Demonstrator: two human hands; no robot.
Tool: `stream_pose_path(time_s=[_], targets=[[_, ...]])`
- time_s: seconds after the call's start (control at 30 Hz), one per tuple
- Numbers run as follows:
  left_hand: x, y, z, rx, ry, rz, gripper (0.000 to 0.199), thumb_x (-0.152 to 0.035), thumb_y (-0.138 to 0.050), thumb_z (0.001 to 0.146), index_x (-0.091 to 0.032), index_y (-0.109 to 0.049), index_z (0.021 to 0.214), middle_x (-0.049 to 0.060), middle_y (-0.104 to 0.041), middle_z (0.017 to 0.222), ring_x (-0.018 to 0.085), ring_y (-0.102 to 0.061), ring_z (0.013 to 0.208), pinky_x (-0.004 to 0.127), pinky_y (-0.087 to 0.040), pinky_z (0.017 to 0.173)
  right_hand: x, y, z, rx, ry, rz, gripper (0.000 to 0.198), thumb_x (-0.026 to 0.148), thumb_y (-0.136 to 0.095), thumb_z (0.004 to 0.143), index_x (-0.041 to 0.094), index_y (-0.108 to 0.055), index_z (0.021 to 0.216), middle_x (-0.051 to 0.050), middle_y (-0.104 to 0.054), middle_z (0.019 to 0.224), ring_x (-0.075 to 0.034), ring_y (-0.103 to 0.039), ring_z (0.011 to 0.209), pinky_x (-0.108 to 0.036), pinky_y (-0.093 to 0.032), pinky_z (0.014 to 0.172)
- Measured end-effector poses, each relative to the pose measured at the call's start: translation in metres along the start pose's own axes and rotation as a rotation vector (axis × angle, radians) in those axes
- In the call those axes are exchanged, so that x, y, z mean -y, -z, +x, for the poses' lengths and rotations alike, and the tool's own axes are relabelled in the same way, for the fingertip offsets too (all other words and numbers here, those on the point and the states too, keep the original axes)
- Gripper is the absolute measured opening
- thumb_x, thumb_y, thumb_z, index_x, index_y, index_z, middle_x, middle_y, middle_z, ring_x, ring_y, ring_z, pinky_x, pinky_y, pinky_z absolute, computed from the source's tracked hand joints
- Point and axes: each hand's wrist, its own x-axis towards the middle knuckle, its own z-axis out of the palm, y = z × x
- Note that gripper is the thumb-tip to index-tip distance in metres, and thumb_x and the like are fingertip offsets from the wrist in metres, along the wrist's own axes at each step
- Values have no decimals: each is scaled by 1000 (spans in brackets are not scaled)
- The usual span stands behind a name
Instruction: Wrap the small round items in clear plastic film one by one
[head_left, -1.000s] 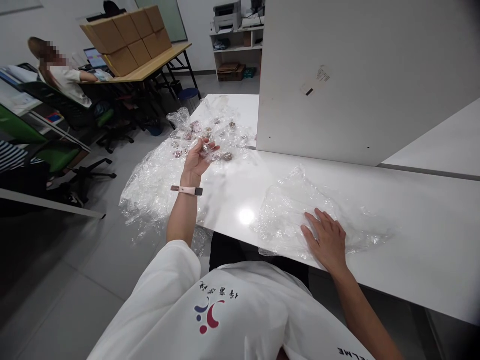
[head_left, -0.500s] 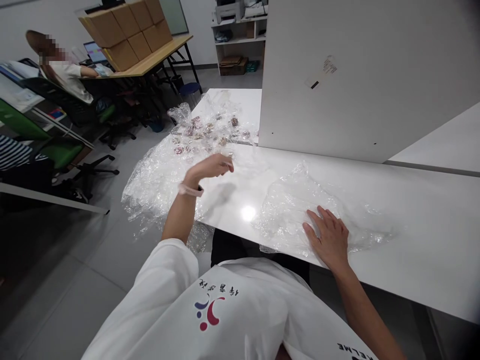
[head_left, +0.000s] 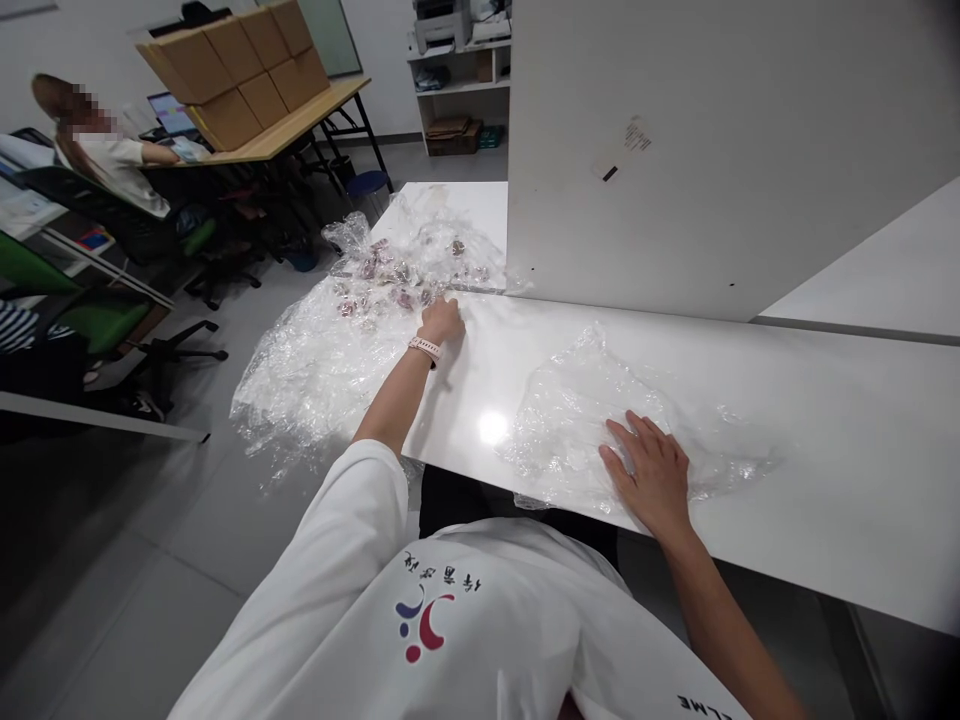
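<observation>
My left hand (head_left: 442,319) reaches to the right edge of a big heap of clear plastic film (head_left: 300,365). Its fingers are curled closed, and whatever they pinch is hidden. Small pink and brown pieces (head_left: 403,297) show among the film at the back of the heap. On the right, my right hand (head_left: 651,472) rests with spread fingers on a flattened clear plastic sheet (head_left: 581,400), which lies near the front edge of the white table (head_left: 825,440).
A white upright panel (head_left: 675,150) stands along the table's back. The film heap hangs over the left table edge. Farther left, a person (head_left: 124,170) sits at a wooden desk (head_left: 307,125) with stacked cardboard boxes (head_left: 240,75). A shelf (head_left: 457,95) stands behind.
My left hand has moved away from me to the heap's edge, and its fingers have closed. My right hand stays on the sheet. The view has shifted slightly.
</observation>
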Motion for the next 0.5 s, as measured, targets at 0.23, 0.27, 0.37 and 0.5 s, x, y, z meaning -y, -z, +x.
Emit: stream_pose_path(time_s=[0.23, 0.27, 0.37, 0.5], targets=[[13, 2, -33, 143, -157, -252, 36, -37, -84, 59, -22, -63, 84, 8, -71, 90, 29, -66, 92, 37, -52, 80, 0, 0, 0, 29, -2, -19, 44, 43, -38, 99, 26, -56, 135, -6, -46, 151, -27, -36, 142, -51, -26, 116], [18, 2, -38, 119, -151, -429, 35, -39, -84, 61, -21, -63, 83, 8, -71, 87, 27, -66, 88, 36, -52, 77, 0, 0, 0, 32, 2, -24, 44, 43, -38, 99, 26, -56, 135, -7, -45, 151, -27, -36, 142, -51, -27, 116], [33, 5, -47, -63, -110, -1160, 36, -54, -70, 79, -21, -61, 90, 6, -70, 88, 19, -66, 82, 35, -54, 76, 0, 0, 0, 30, 10, -32, 45, 43, -38, 99, 25, -56, 136, -8, -45, 151, -28, -36, 142, -52, -27, 115], [55, 13, -50, -350, -106, -1716, 39, -62, -46, 95, -24, -56, 100, 4, -69, 108, 16, -64, 107, 39, -53, 93, 2, 0, 0, 25, 11, -43, 45, 43, -37, 100, 24, -57, 135, -9, -46, 151, -28, -36, 142, -52, -27, 116]])
